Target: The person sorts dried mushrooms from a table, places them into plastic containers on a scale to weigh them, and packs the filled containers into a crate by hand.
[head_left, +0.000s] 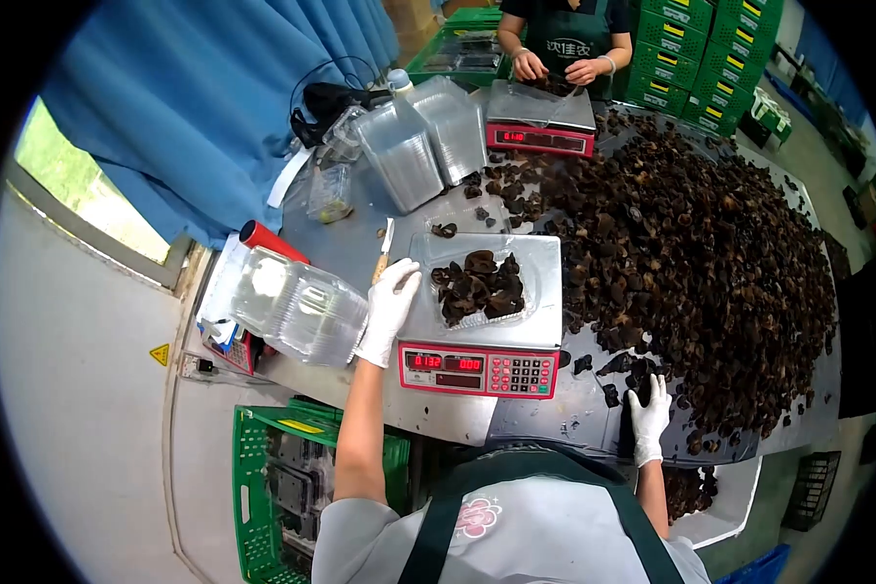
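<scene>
My left hand, in a white glove, is beside the left edge of a red-and-silver scale. Its fingers are extended and loosely bent, with nothing visible in them, close to the wooden handle of a knife. On the scale, a clear plastic tray holds dark wood ear mushrooms; the display reads 0.132. My right hand, also gloved, reaches over the near edge of the mushroom pile. Its fingers are apart, the tips at some loose dark mushrooms.
Stacked clear trays lie left of my left hand, with more stacks farther back. Across the table a person in a green apron handles mushrooms over another scale. A green crate stands below left, a white bin below right.
</scene>
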Demonstrator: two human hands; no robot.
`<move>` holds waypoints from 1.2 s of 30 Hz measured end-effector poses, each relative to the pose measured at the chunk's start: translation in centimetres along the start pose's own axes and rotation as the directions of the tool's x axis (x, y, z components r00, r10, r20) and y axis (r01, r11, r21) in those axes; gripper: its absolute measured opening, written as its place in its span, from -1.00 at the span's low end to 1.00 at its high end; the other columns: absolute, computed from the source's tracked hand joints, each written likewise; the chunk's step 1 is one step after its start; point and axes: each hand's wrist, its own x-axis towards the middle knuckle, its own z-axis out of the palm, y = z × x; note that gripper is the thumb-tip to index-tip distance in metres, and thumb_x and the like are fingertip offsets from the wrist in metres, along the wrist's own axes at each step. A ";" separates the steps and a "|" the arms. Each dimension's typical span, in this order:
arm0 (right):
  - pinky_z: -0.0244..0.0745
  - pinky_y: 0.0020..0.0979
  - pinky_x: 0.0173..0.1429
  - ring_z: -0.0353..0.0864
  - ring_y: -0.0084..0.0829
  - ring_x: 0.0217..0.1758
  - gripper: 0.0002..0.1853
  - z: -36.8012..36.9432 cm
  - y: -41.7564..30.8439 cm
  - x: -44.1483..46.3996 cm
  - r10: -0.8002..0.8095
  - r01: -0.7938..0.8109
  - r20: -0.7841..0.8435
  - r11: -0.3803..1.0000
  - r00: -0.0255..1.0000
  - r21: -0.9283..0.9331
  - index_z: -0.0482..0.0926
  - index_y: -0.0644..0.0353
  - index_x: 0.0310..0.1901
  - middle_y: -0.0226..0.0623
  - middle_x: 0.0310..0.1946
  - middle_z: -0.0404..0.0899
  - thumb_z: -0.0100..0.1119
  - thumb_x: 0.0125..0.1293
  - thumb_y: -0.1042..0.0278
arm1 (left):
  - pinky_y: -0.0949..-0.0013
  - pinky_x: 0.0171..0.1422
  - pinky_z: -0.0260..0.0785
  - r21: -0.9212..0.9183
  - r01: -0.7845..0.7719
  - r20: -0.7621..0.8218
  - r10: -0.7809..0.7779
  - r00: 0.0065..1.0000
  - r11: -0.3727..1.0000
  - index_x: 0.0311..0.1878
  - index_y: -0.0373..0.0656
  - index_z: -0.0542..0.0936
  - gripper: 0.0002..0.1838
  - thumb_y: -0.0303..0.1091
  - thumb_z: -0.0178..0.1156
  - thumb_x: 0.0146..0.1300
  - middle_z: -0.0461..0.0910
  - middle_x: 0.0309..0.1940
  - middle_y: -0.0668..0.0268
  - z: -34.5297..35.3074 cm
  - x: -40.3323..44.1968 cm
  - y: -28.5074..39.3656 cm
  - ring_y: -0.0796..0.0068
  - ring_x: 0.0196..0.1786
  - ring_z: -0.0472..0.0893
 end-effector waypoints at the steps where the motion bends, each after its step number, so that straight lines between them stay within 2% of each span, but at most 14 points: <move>1: 0.42 -0.27 0.23 0.44 -0.16 0.18 -0.39 0.6 0.2 -0.2 -0.005 0.006 -0.022 1.000 1.000 0.013 0.43 0.10 0.24 -0.23 0.30 0.38 0.34 0.14 0.22 | 0.39 0.13 0.44 -0.001 0.003 0.037 -0.003 0.999 1.000 -0.02 -0.17 0.65 -0.75 -0.38 0.26 0.25 0.62 0.02 0.21 0.1 0.0 0.1 0.42 0.04 0.61; 2: 0.42 -0.27 0.23 0.44 -0.15 0.18 -0.42 1.2 0.4 -0.5 -0.011 0.012 -0.042 1.000 0.999 0.027 0.43 0.10 0.23 -0.23 0.29 0.39 0.33 0.15 0.25 | 0.38 0.13 0.44 -0.001 0.007 0.074 -0.007 0.997 1.000 -0.01 -0.18 0.65 -0.75 -0.38 0.26 0.24 0.62 0.03 0.19 0.2 0.0 0.0 0.41 0.04 0.61; 3: 0.42 -0.27 0.23 0.44 -0.15 0.18 -0.42 1.1 0.0 -0.7 -0.010 0.010 -0.037 1.000 0.999 0.020 0.43 0.10 0.23 -0.23 0.29 0.39 0.33 0.15 0.25 | 0.48 -0.09 0.48 0.009 -0.042 0.052 0.041 0.998 0.999 -0.05 -0.11 0.68 -0.74 -0.30 0.30 0.20 0.61 0.06 0.21 0.5 0.1 -0.4 0.46 -0.09 0.66; 6: 0.47 -0.27 0.16 0.48 -0.12 0.12 -0.52 1.6 -1.2 -1.2 -0.146 0.149 -0.123 0.989 0.982 0.013 0.47 0.12 0.18 -0.20 0.27 0.41 0.27 0.21 0.32 | 0.47 -0.13 0.47 0.003 -0.059 0.075 0.059 0.995 0.998 -0.04 -0.11 0.68 -0.74 -0.30 0.30 0.20 0.60 0.07 0.21 1.2 0.4 -1.6 0.48 -0.08 0.66; 8: 0.50 -0.26 0.08 0.48 -0.12 0.08 -0.54 2.3 -1.9 -1.5 -0.202 0.196 -0.152 0.979 0.968 -0.054 0.49 0.13 0.15 -0.21 0.28 0.39 0.27 0.21 0.25 | 0.46 -0.13 0.46 0.060 -0.094 0.058 0.090 0.994 0.994 -0.04 -0.11 0.67 -0.72 -0.29 0.30 0.19 0.59 0.08 0.16 1.6 0.7 -1.4 0.39 -0.06 0.65; 14: 0.51 -0.24 0.03 0.50 -0.11 -0.01 -0.44 1.8 -3.6 -2.1 -0.236 0.229 -0.116 0.971 0.965 -0.069 0.50 0.15 0.13 -0.19 0.30 0.37 0.40 0.09 0.15 | 0.32 0.11 0.44 0.107 -0.055 0.091 0.046 0.995 0.993 0.04 -0.09 0.62 -0.65 -0.23 0.29 0.18 0.52 0.15 0.14 3.3 1.6 -1.7 0.24 0.04 0.60; 17: 0.52 -0.25 0.00 0.52 -0.12 -0.03 -0.51 1.2 -4.3 -2.8 -0.364 0.366 -0.094 0.931 0.926 -0.005 0.54 0.12 0.05 -0.20 0.23 0.44 0.42 0.05 0.25 | 0.22 0.31 0.31 0.219 -0.096 0.045 0.088 0.995 0.971 0.06 -0.04 0.60 -0.63 -0.25 0.28 0.16 0.49 0.17 0.14 4.4 1.9 -1.9 0.13 0.22 0.46; 18: 0.52 -0.25 0.00 0.52 -0.13 -0.03 -0.54 0.9 -4.5 -3.3 -0.403 0.404 -0.071 0.915 0.912 0.001 0.56 0.11 0.02 -0.20 0.20 0.46 0.42 0.04 0.27 | 0.20 0.34 0.28 0.263 -0.193 0.039 0.189 0.981 0.945 0.05 -0.05 0.60 -0.64 -0.27 0.26 0.17 0.49 0.17 0.13 4.6 2.0 -2.4 0.11 0.22 0.46; 22: 0.52 -0.29 0.04 0.56 -0.15 -0.02 -0.66 0.9 -4.0 -4.0 -0.337 0.339 -0.038 0.933 0.941 0.119 0.59 0.18 -0.12 -0.18 0.12 0.54 0.40 0.02 0.44 | 0.16 0.30 0.27 0.301 -0.279 0.103 0.260 0.960 0.912 0.03 -0.11 0.63 -0.65 -0.44 0.22 0.13 0.53 0.12 0.09 5.0 1.7 -2.8 0.09 0.17 0.48; 25: 0.49 -0.32 0.12 0.57 -0.20 0.04 -0.66 1.8 -2.7 -2.8 -0.157 0.207 -0.218 0.951 0.963 0.228 0.59 0.18 -0.12 -0.19 0.08 0.58 0.36 0.00 0.56 | 0.21 0.31 0.27 0.249 -0.316 0.127 0.293 0.948 0.916 0.06 -0.12 0.59 -0.60 -0.58 0.16 0.12 0.51 0.16 0.18 5.1 1.0 -3.2 0.13 0.20 0.45; 30: 0.49 -0.32 0.13 0.58 -0.23 0.06 -0.68 0.2 -1.0 1.0 0.074 0.032 -0.405 0.968 0.911 0.250 0.63 0.08 -0.09 -0.22 0.04 0.60 0.36 0.06 0.42 | 0.24 0.30 0.28 0.246 -0.339 0.167 0.305 0.938 0.908 0.05 -0.14 0.60 -0.63 -0.60 0.13 0.16 0.49 0.18 0.20 5.6 0.3 -1.1 0.17 0.19 0.45; 32: 0.49 -0.32 0.13 0.58 -0.23 0.06 -0.68 -0.5 -1.1 2.2 0.308 -0.187 -0.258 0.896 0.916 0.404 0.64 0.07 -0.09 -0.21 0.01 0.61 0.37 0.07 0.35 | 0.26 0.30 0.29 0.230 -0.305 0.203 0.261 0.944 0.924 0.04 -0.14 0.60 -0.64 -0.60 0.13 0.16 0.49 0.19 0.22 5.7 -0.1 -0.1 0.18 0.19 0.45; 34: 0.49 -0.30 0.14 0.57 -0.21 0.08 -0.59 -1.0 -1.7 3.2 0.303 -0.205 -0.210 0.899 0.930 0.387 0.59 0.04 0.02 -0.22 0.01 0.60 0.33 0.07 0.33 | 0.26 0.31 0.29 0.192 -0.308 0.219 0.265 0.939 0.932 0.04 -0.12 0.60 -0.63 -0.61 0.15 0.15 0.48 0.20 0.22 6.2 -0.3 -0.2 0.19 0.21 0.45; 36: 0.47 -0.28 0.21 0.56 -0.16 0.13 -0.48 -1.6 -2.8 3.7 0.122 -0.096 -0.114 0.973 0.986 0.211 0.51 0.05 0.14 -0.18 0.07 0.58 0.29 0.07 0.39 | 0.28 0.34 0.27 0.177 -0.306 0.225 0.264 0.938 0.935 0.06 -0.12 0.60 -0.64 -0.57 0.16 0.17 0.48 0.20 0.22 6.5 -0.5 0.0 0.22 0.25 0.43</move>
